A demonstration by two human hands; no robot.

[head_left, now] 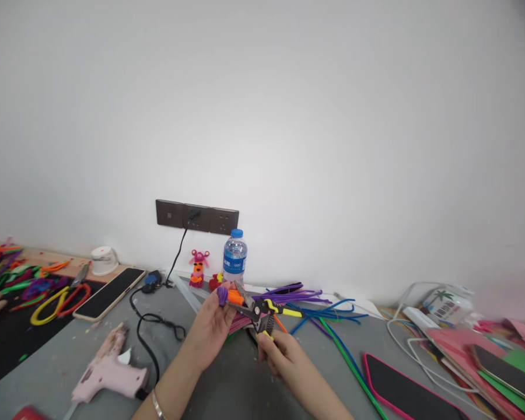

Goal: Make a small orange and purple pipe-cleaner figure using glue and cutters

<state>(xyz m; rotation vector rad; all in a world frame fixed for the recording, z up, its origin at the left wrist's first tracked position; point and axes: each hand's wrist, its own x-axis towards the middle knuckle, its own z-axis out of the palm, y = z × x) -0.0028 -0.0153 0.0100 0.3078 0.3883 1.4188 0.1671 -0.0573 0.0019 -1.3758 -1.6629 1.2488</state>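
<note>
Cutters gripped by the right hand pointed toward ten o'clock at the pipe-cleaner piece pinched in the left hand.

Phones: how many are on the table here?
3. One phone lies at left near the glue gun; a pink-cased phone lies at lower right; a third phone rests on the coloured sheets at far right. More may hide under the clutter.

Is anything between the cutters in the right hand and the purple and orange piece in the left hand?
Nothing visible. The cutters in the right hand reach straight to the purple and orange piece, which the left hand holds up; their tip seems to touch it.
</note>
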